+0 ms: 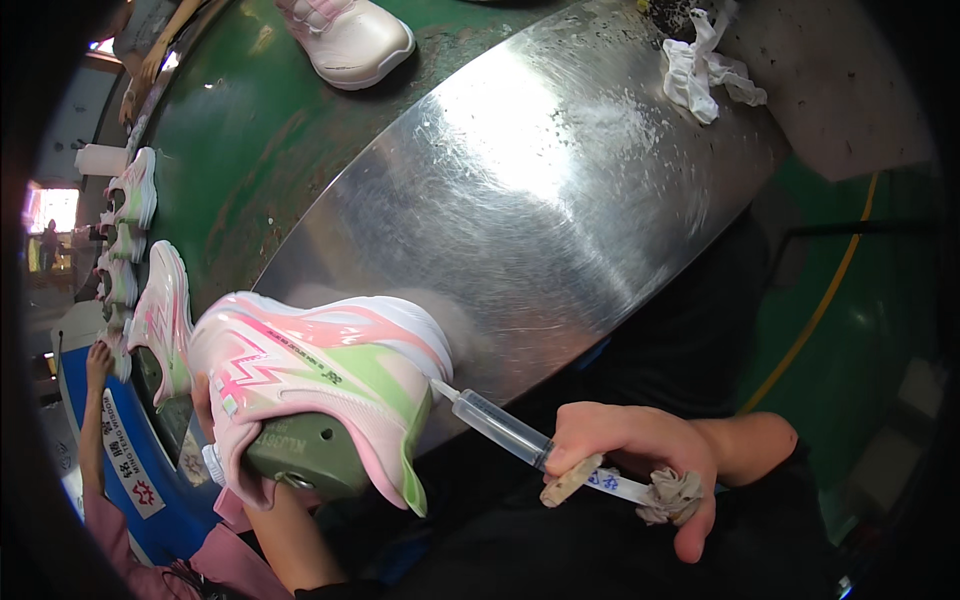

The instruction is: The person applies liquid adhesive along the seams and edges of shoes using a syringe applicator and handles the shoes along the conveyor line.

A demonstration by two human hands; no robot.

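Observation:
A pink, white and green sneaker (370, 345) is tilted on its side, with a dark green shoe last (310, 455) filling its opening. My left hand (203, 405) holds it from behind; most of the fingers are hidden by the shoe. In my right hand (640, 440) is a clear plastic syringe (500, 423), gripped around its barrel end and plunger. Its narrow tip touches or nearly touches the seam between upper and white sole near the heel. A crumpled greyish wad (670, 495) covers the plunger's end, and a tan piece (570, 481) sits at the barrel flange.
Beneath the sneaker lies a scratched metal plate (480, 230) beside a green conveyor belt (250, 130). Several sneakers (165, 310) line the belt's left side; a pale shoe (350, 45) stands farther off. Crumpled white cloth (695, 75) rests far right. Another person's arm (92, 430) reaches in at left.

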